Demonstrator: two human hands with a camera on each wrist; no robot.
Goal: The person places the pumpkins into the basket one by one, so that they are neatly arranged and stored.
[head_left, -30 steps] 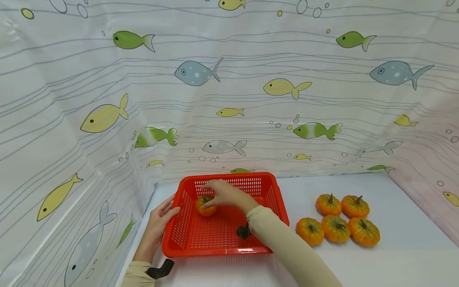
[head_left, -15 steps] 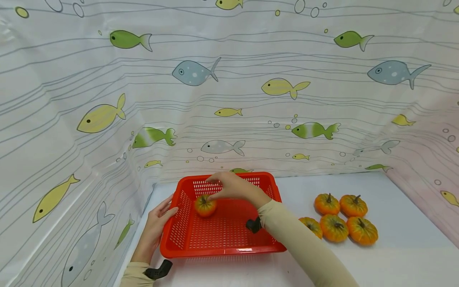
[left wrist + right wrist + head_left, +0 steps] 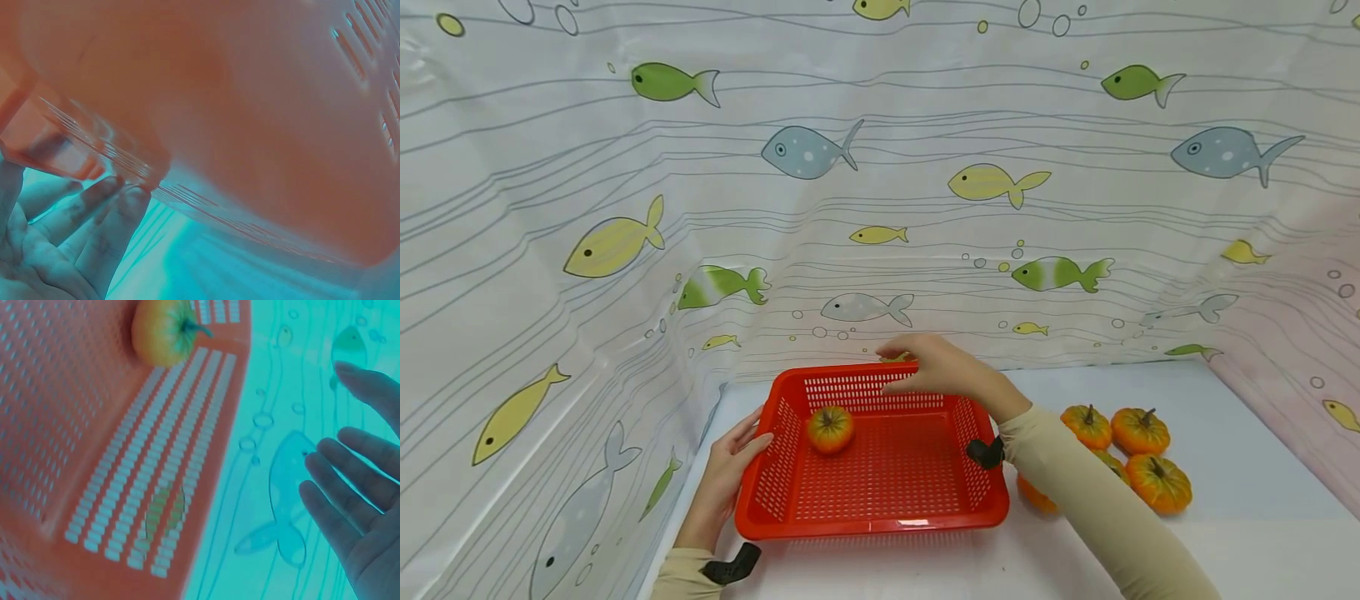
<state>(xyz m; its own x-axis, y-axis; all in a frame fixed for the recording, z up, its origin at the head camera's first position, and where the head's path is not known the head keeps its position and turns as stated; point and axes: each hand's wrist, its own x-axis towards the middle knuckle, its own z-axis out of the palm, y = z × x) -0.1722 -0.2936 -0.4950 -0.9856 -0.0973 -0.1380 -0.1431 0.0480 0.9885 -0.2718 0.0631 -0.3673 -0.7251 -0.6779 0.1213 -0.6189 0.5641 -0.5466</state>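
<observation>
1. Your right hand (image 3: 936, 365) grips nothing: its fingers are spread and loose, above the far rim of the red perforated basket (image 3: 820, 530).
2. Your left hand (image 3: 727, 467) rests on the basket's left side, fingers extended, tips touching the rim (the left wrist view shows this best).
3. A second ago your right fingers were at the orange-green pumpkin (image 3: 831, 430); now they are up and to the right, well apart from it.
4. That pumpkin sits stem-up on the basket floor, near the far left corner, where it was, so its placing looks finished.
5. Five loose pumpkins (image 3: 1159, 483) remain on the white table (image 3: 940, 571), right of the basket; your right sleeve (image 3: 1097, 500) now partly hides two.
</observation>
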